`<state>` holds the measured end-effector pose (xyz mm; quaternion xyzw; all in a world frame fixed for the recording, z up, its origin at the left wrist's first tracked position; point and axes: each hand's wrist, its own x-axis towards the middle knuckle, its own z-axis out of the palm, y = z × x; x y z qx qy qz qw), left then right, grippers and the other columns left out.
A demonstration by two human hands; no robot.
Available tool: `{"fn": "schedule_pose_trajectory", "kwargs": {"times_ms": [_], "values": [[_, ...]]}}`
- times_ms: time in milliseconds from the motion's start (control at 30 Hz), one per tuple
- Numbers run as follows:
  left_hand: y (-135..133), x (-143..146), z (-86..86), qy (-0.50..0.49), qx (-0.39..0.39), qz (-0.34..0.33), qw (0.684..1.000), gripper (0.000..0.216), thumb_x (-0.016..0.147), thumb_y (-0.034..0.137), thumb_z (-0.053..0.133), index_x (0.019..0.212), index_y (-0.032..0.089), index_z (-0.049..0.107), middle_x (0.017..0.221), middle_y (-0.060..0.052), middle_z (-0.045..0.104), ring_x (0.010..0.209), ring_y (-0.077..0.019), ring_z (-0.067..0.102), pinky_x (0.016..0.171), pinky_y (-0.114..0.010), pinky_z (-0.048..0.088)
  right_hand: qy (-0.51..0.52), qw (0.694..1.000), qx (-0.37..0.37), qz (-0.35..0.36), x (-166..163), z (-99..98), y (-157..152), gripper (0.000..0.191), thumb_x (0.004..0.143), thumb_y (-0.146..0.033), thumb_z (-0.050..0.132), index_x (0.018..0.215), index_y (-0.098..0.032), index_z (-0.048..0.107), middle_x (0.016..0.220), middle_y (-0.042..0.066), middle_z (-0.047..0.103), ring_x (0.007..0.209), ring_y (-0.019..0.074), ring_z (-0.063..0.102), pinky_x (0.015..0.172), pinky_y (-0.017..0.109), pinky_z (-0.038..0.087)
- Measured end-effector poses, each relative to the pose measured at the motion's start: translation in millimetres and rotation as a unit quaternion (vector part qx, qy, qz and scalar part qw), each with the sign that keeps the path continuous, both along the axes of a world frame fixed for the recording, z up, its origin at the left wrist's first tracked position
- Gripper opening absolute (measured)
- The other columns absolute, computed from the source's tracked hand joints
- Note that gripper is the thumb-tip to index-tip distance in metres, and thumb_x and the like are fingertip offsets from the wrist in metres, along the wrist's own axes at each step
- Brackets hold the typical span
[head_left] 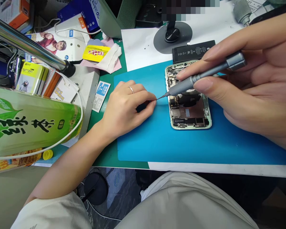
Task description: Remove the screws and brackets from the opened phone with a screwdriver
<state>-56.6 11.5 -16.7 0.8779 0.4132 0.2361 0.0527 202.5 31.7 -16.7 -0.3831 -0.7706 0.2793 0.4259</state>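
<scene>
My right hand [248,73] grips a grey precision screwdriver [200,76] between thumb and fingers, its thin tip pointing left. That tip meets the pinched thumb and index finger of my left hand [126,105], which wears a ring. Anything tiny inside the pinch is too small to make out. Beneath the screwdriver lies an opened phone [189,109] with a pale green frame, its boards and inner parts exposed. A black phone battery [190,52] lies just beyond the phone's top edge, partly behind my right fingers.
Phone and hands are over a blue mat [143,143]. A round black stand base [173,36] stands behind on white paper. To the left are a large green tea bottle [33,124], a metal pole [30,44], a yellow packet [95,53] and a small blue-grey card [101,95].
</scene>
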Motion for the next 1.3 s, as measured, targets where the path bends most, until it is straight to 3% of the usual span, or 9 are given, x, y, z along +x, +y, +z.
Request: {"fn": "schedule_pose_trajectory", "kwargs": {"times_ms": [200,633,967,1300], "values": [[-0.7,-0.2,0.4,-0.012,0.002,0.000,1.000,0.013,0.099,0.019,0.066,0.092,0.018,0.077,0.082,-0.003,0.074,0.074,-0.0195,0.062,0.073,-0.039,0.042,-0.002,1.000,0.003,0.003,0.1,-0.4,0.7,0.037,0.092,-0.026,0.075,0.128,-0.024,0.064,0.109,0.001,0.068,0.111,0.0174,0.076,0.076,0.019,0.066],[-1.1,-0.9,-0.4,-0.021,0.011,-0.001,1.000,0.011,0.100,0.021,0.067,0.093,0.023,0.075,0.082,0.000,0.076,0.075,-0.0195,0.064,0.072,-0.041,0.046,0.010,1.000,-0.011,0.000,-1.2,1.9,-0.8,0.034,0.095,-0.029,0.072,0.127,-0.024,0.064,0.107,0.003,0.063,0.111,0.0209,0.076,0.087,0.031,0.068],[-1.7,-0.9,-1.2,-0.030,0.015,0.000,0.999,0.010,0.099,0.020,0.067,0.093,0.022,0.075,0.082,0.000,0.076,0.075,-0.0185,0.065,0.073,-0.039,0.045,0.000,1.000,0.003,-0.011,0.0,2.3,0.9,0.034,0.094,-0.030,0.073,0.126,-0.028,0.061,0.137,-0.002,0.060,0.116,0.0154,0.075,0.088,0.023,0.068],[-1.6,-2.0,-0.7,-0.029,0.007,0.000,1.000,0.010,0.099,0.021,0.067,0.093,0.023,0.074,0.082,0.000,0.076,0.074,-0.0186,0.065,0.073,-0.040,0.046,0.000,1.000,0.003,-0.007,-1.6,1.8,0.6,0.035,0.094,-0.030,0.072,0.127,-0.030,0.059,0.125,-0.004,0.063,0.115,0.0148,0.075,0.090,0.022,0.068]]}}
